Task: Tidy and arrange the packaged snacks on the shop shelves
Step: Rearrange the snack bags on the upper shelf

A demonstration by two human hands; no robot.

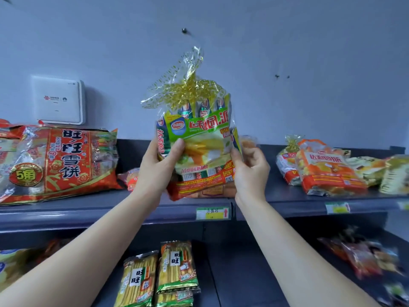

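lower shelf: two packs of yellow stick snacks [159, 275] w/ green trim, side by side, a third partly under them; blurred red-orange packets [363, 258] to the right.
arms: both bare forearms reach up from bottom corners toward the upper shelf.
left hand [157, 167]: clasps the left edge of the gift bag, thumb across the front, fingers behind.
right hand [251, 171]: closed around the bag's right edge, thumb on front; fingers curled behind, a small clear-wrapped bit seen just above them, can't tell what.
gift bag [201, 149]: clear wrap w/ gold-flecked top, tied w/ gold ribbon bow [192, 89]; green-label snack pack in front, red-orange band at bottom. Held upright, mid-frame, bottom edge at the upper shelf [88, 211] front; can't tell if it rests on it.
price tags: yellow-green tag [212, 213] on shelf lip below the bag, another to the right.
left of bag: big red rice-cracker pack [59, 162] leaning back; small orange packet [130, 177] beside it.
right of bag: orange pie pack [327, 169] lying tilted, more packs beside and behind.
wall: white router box [58, 99] above the red pack.
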